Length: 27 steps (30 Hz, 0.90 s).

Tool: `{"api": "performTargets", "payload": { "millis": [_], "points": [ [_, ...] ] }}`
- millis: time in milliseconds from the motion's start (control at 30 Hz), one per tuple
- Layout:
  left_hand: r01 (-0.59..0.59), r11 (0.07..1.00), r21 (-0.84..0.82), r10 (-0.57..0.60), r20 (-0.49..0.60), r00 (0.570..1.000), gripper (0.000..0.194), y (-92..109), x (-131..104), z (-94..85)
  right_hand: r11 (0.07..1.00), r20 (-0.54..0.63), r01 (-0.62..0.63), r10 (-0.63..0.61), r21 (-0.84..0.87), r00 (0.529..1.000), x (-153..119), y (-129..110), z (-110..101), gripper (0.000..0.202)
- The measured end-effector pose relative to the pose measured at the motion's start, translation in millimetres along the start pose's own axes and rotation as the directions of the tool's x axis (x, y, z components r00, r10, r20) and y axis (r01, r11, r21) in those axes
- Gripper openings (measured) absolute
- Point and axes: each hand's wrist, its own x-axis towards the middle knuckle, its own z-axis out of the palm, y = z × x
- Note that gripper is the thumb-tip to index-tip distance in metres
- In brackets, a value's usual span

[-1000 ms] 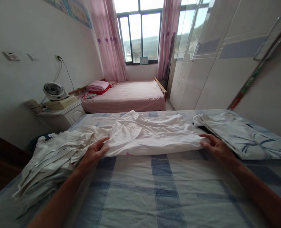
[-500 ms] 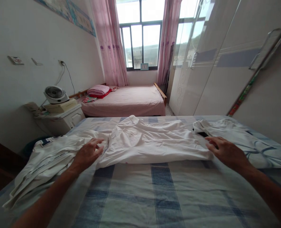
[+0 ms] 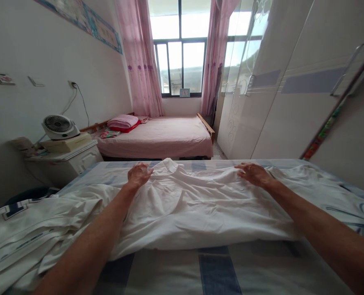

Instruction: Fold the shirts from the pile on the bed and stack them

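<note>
Left hand and right hand span far edge of white garment, likely to square it; can't tell if either grip is clamped.

The left hand and right hand are bare, the fingers slender; the left forearm and right forearm are bare as well, slim and smooth in outline, narrowest at the wrists and broadening toward the lower edge
</note>
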Motion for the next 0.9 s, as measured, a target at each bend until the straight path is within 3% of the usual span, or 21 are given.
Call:
{"api": "performTargets", "payload": {
  "millis": [133,267,400,533,767,900],
  "points": [
    [0.020,1.000,0.019,-0.019,-0.024,1.000,0.043,-3.5,-4.8,18.8,0.999,0.042,0.048,-0.049,0.009,0.998,4.4,-3.0,8.6,0.028],
    [-0.021,0.999,0.046,0.024,-0.080,0.996,0.039,-7.9,-14.0,28.9,0.998,-0.081,-0.060,0.057,-0.029,0.995,-1.3,-8.7,21.9,0.030],
    [-0.017,0.999,0.036,0.019,-0.078,0.997,0.026,-8.1,-13.1,28.8,0.993,-0.125,-0.079,0.067,-0.092,0.990,-6.0,-6.8,30.8,0.032],
    [-0.022,0.999,0.040,0.026,-0.105,0.994,0.025,-7.3,-11.7,26.9,0.995,-0.124,-0.069,0.060,-0.073,0.991,-5.5,-3.3,30.8,0.031],
    [0.082,0.994,-0.070,-0.094,-0.193,0.977,0.027,-9.1,-12.6,22.2,0.976,-0.075,-0.060,0.045,-0.210,0.996,1.6,-12.2,25.1,0.031],
    [0.078,0.994,-0.078,-0.092,-0.199,0.976,0.028,-10.4,-11.8,23.6,0.988,-0.078,-0.115,0.107,-0.107,0.991,2.7,-7.7,25.6,0.029]
  ]
}}
